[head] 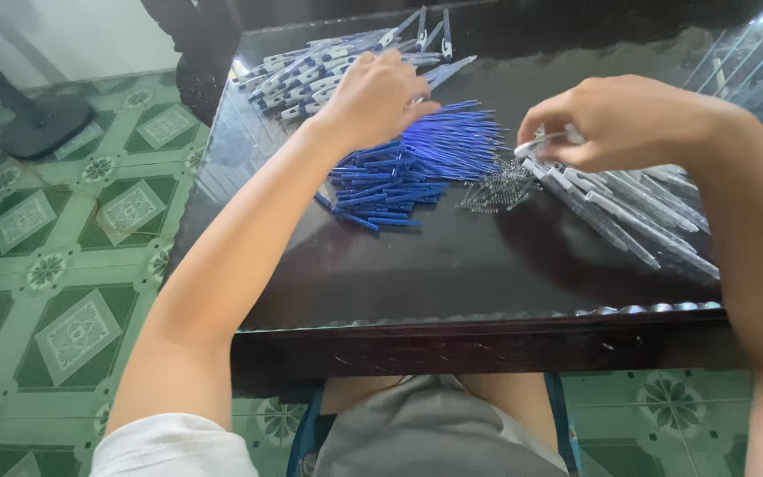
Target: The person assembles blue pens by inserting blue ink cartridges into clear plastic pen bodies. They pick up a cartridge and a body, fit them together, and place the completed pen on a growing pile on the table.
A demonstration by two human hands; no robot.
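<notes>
My left hand reaches over the dark glossy table, fingers curled down at the far edge of a heap of blue pen refills; whether it grips one is hidden. My right hand is closed on a clear pen barrel, held just above a pile of clear pen barrels. A small heap of thin metal springs lies between the two piles.
Several assembled white-and-blue pens lie at the table's far left. A standing fan base sits on the green patterned tile floor to the left. The table's front edge is close to my lap.
</notes>
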